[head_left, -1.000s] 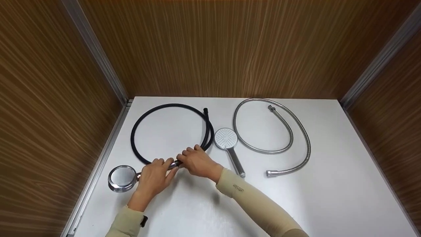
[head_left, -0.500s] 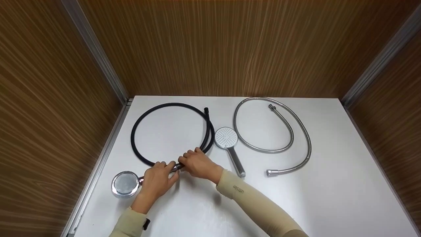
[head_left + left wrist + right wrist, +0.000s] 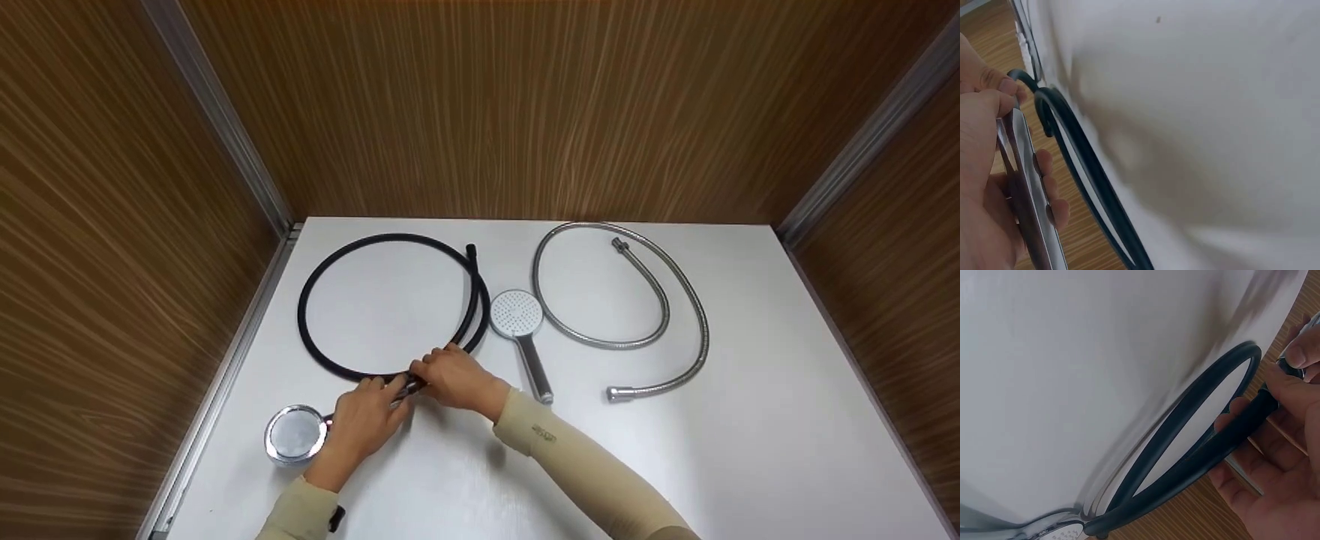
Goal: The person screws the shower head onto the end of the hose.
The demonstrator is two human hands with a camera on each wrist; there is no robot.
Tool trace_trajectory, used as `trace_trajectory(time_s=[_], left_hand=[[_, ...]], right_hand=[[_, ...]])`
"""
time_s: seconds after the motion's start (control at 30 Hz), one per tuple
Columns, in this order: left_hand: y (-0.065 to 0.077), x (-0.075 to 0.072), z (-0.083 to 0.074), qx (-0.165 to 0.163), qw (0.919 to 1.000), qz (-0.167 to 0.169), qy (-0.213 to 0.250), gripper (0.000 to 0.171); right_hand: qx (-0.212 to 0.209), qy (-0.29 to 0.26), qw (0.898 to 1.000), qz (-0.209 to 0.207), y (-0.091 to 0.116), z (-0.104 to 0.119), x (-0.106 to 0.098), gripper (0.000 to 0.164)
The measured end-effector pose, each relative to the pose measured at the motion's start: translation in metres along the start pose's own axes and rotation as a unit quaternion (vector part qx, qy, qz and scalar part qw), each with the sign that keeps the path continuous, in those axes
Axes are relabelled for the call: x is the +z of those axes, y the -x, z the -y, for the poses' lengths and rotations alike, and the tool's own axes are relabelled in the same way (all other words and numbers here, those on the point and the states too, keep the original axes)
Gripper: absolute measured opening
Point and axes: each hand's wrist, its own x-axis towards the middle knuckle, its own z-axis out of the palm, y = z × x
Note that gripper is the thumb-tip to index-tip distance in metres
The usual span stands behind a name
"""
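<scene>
In the head view, a chrome shower head (image 3: 295, 435) with a round face sticks out left of my left hand (image 3: 366, 420). That hand grips its handle, and the fingers curl round the shiny handle (image 3: 1030, 197) in the left wrist view. My right hand (image 3: 457, 379) holds the end of a black shower hose (image 3: 303, 307) against the handle's end. Fingers and thumb wrap the hose end (image 3: 1241, 422) in the right wrist view. The hands nearly touch, and fingers partly hide the joint between handle and hose. The rest of the hose lies looped on the table.
A second shower head (image 3: 516, 313), with a white face and grey handle, lies right of the black hose. Beyond it a silver metal hose (image 3: 703, 330) lies coiled. Wood-grain panels (image 3: 480, 112) enclose the white table (image 3: 750, 465) at the back and sides.
The chrome shower head has shifted right and nearer to me, its handle slanting more. Both hands have moved slightly the same way, still holding handle and hose end together.
</scene>
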Motion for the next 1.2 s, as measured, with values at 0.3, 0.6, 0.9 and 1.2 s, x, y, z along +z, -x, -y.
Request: trace_trajectory(time_s=[0.3,0.6,0.9,1.2], left_hand=[[0.004,0.007,-0.004,-0.004,0.9996,0.018,0.02,0.026],[0.008,0.016,-0.008,-0.008,0.999,0.04,0.017,0.024],[0.009,0.018,-0.006,-0.015,0.9989,0.037,0.024,0.022],[0.009,0.02,-0.003,-0.021,0.9981,0.054,0.02,0.028]], right_hand=[[0.002,0.013,1.0,-0.002,0.002,-0.001,0.008,0.016],[0.003,-0.002,1.0,0.017,0.007,-0.001,0.014,0.015],[0.006,-0.044,0.999,-0.01,0.01,-0.009,0.011,0.009],[-0.004,-0.034,0.998,-0.053,0.014,-0.013,0.006,0.011]])
